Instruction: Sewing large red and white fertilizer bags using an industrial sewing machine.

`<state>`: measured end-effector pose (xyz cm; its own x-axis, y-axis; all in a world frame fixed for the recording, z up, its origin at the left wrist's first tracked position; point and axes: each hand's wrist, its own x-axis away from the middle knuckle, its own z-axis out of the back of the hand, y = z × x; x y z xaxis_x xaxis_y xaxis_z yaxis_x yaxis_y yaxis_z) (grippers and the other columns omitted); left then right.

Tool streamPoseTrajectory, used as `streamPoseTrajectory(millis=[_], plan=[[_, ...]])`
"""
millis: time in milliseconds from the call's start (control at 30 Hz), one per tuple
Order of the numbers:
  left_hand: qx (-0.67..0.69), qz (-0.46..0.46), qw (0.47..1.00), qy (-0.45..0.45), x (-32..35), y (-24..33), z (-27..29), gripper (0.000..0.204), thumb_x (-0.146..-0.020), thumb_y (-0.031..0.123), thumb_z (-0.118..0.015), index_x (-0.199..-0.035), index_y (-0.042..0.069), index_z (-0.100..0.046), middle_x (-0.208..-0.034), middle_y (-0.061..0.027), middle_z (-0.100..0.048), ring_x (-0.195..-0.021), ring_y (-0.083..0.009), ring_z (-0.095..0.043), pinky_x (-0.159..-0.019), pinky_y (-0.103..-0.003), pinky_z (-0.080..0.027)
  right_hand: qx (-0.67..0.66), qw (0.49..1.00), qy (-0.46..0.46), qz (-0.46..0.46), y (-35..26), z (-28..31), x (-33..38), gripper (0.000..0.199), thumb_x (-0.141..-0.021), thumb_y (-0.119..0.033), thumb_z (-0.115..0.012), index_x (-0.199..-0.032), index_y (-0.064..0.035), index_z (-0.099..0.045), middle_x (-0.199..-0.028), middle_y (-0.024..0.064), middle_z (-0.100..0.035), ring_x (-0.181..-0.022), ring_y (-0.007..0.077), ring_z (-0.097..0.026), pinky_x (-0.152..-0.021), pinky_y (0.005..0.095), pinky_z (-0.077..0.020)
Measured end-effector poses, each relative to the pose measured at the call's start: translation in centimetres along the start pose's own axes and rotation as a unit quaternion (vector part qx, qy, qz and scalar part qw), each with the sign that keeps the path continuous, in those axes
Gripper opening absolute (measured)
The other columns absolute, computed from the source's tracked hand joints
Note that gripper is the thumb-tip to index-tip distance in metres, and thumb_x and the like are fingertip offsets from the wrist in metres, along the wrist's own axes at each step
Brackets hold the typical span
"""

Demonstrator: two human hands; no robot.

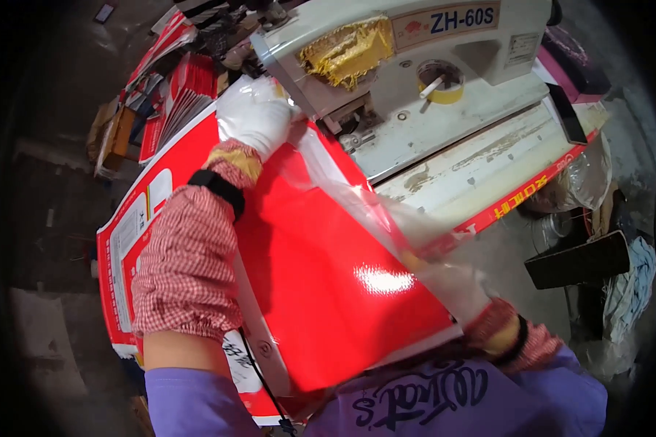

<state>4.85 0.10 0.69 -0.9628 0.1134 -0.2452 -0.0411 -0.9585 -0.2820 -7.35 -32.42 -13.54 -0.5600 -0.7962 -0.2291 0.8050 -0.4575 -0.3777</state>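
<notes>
A glossy red printed bag lies across my lap and up to the sewing machine, with clear plastic film along its upper edge. My left hand, in a white glove, grips the far end of that edge beside the machine's needle area; its fingertips are partly hidden. Lower right, my right hand, gloved too and blurred, closes on the near end of the same edge. Between both hands the edge runs fairly straight. Under my left forearm lies more red-and-white printed bag material.
A stack of folded red bags stands at the far left, near a brown carton. On the machine rests a yellow tape roll; a dark phone-like slab lies at its right end. A black open box stands right.
</notes>
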Motion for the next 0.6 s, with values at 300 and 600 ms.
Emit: streamPoseTrajectory(millis=[300, 600], plan=[[-0.21, 0.019, 0.978, -0.004, -4.4, -8.6, 4.4, 0.025, -0.074, 0.014, -0.058, -0.099, 0.017, -0.062, -0.1, -0.0099, -0.058, -0.089, -0.0278, -0.06, -0.076, -0.038, -0.049, -0.165, 0.982, 0.039, 0.078, -2.0, 5.8, -19.1, 0.025, -0.082, -0.014, -0.05, -0.103, -0.0035, -0.058, -0.099, 0.0136, -0.06, -0.088, 0.0197, -0.059, -0.072, 0.0355, -0.0472], [-0.116, -0.328, 0.935, -0.075, 2.2, 10.6, 15.4, 0.007, -0.063, 0.013, -0.062, -0.061, 0.011, -0.056, -0.061, -0.0049, -0.056, -0.066, -0.0229, -0.058, -0.066, -0.034, -0.044, -0.171, 0.953, -0.249, 0.03, 4.0, 6.5, -22.0, 0.033, -0.071, -0.027, -0.06, -0.097, -0.0079, -0.064, -0.085, 0.0133, -0.064, -0.07, 0.0222, -0.063, -0.065, 0.0375, -0.049]])
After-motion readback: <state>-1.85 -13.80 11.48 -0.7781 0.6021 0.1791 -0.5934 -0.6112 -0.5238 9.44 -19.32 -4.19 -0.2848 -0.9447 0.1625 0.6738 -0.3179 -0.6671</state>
